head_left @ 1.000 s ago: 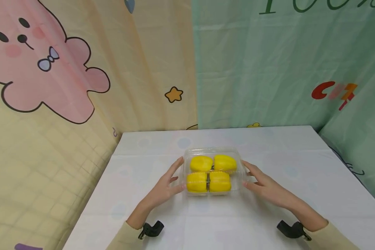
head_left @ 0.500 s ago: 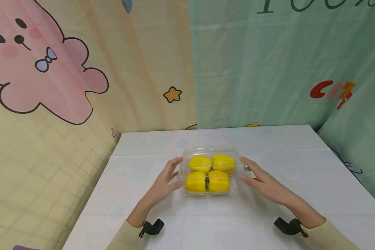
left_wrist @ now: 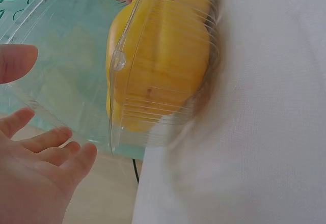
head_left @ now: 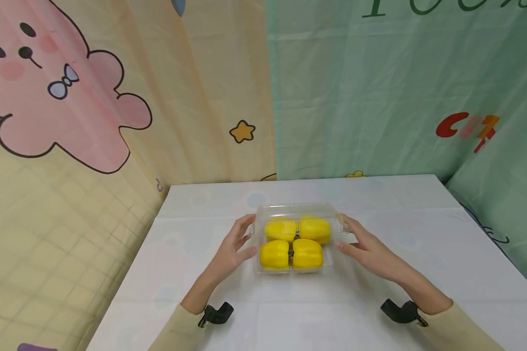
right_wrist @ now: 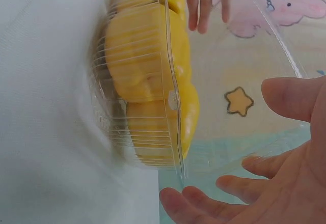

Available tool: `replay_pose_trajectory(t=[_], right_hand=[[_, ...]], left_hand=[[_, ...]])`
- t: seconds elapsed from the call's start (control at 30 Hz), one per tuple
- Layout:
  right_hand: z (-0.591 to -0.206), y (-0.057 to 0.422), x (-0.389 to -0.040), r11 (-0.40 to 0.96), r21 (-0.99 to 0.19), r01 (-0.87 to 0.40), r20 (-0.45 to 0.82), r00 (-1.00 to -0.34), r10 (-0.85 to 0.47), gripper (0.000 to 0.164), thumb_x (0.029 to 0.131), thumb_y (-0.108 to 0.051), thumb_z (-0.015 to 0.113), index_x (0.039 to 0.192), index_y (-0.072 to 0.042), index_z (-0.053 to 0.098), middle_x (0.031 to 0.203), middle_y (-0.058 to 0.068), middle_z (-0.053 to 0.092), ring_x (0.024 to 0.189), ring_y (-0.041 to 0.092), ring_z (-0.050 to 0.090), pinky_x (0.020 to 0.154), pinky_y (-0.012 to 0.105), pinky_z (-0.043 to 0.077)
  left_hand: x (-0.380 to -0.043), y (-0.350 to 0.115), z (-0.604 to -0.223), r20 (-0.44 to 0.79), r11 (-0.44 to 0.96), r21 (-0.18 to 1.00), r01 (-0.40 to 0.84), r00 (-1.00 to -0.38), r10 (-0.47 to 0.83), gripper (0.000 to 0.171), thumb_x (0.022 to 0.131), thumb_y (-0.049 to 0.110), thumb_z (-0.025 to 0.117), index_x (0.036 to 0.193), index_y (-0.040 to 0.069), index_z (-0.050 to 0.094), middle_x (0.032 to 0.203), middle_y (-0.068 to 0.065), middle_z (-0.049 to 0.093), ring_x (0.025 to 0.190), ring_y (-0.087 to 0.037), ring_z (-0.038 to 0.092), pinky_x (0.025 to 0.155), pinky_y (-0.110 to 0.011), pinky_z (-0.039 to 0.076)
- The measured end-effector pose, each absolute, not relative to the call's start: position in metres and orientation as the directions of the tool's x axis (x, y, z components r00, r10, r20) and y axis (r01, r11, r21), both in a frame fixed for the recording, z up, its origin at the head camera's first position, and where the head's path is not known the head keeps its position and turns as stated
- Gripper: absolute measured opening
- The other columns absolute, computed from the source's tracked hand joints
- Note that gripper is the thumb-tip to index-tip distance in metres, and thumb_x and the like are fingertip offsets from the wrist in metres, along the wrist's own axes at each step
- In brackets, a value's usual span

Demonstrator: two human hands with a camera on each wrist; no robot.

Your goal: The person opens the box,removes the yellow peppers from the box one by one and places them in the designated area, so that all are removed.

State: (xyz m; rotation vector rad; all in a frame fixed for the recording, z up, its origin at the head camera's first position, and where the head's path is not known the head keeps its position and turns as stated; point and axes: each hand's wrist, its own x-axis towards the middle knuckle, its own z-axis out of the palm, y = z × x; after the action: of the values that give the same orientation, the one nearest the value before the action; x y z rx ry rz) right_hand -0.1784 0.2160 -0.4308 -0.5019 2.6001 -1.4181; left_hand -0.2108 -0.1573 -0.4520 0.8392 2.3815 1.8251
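Observation:
A clear plastic clamshell box (head_left: 327, 258) sits on the white tabletop with several yellow bell peppers (head_left: 307, 253) inside. Its transparent lid (head_left: 296, 209) is tilted up, higher than the ribbed base (left_wrist: 168, 102). My left hand (head_left: 230, 251) holds the lid's left side, thumb near me and fingers farther back; in the left wrist view the fingertips (left_wrist: 63, 132) are right at the lid's edge. On the opposite side my right hand (head_left: 369, 251) holds the lid likewise, its thumb (right_wrist: 290, 98) overlapping the lid's edge in the right wrist view.
A white cloth (head_left: 211, 204) covers the table, whose far edge meets a printed curtain (head_left: 360, 97) in yellow and green. A black wrist mount (head_left: 217, 313) is strapped on the left arm, another mount (head_left: 399, 311) on the right.
The lid has swung upward off the base, exposing the front peppers. Both hands have risen slightly and moved a little farther back with it. The base with its peppers stays in place.

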Motion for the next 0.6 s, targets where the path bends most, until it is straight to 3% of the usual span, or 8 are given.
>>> replay_pose_trajectory(t=[0.3, 0.6], right_hand=[[-0.431, 0.217, -0.185, 0.538, -0.811, -0.232, 0.054, -0.944, -0.325, 0.086, 0.101, -0.044, 0.060, 0.163, -0.022, 0.005, 0.164, 0.019, 0.017, 0.140, 0.046, 0.035, 0.100, 0.062, 0.044], [-0.433, 0.216, -0.194, 0.510, -0.815, -0.276, 0.108, -0.936, -0.334, 0.081, 0.102, -0.039, 0.060, 0.163, -0.027, 0.008, 0.166, 0.008, 0.016, 0.143, 0.041, 0.032, 0.103, 0.060, 0.042]], left_hand=[[-0.219, -0.154, -0.452, 0.337, 0.136, 0.894, 0.426, -0.843, 0.420, 0.072, 0.094, -0.005, 0.063, 0.156, 0.010, 0.030, 0.162, -0.010, 0.029, 0.150, -0.027, 0.023, 0.116, -0.051, 0.028], [-0.223, -0.152, -0.452, 0.345, 0.101, 0.908, 0.407, -0.862, 0.371, 0.071, 0.094, -0.001, 0.064, 0.155, 0.011, 0.030, 0.162, -0.006, 0.028, 0.150, -0.023, 0.024, 0.114, -0.038, 0.032]])
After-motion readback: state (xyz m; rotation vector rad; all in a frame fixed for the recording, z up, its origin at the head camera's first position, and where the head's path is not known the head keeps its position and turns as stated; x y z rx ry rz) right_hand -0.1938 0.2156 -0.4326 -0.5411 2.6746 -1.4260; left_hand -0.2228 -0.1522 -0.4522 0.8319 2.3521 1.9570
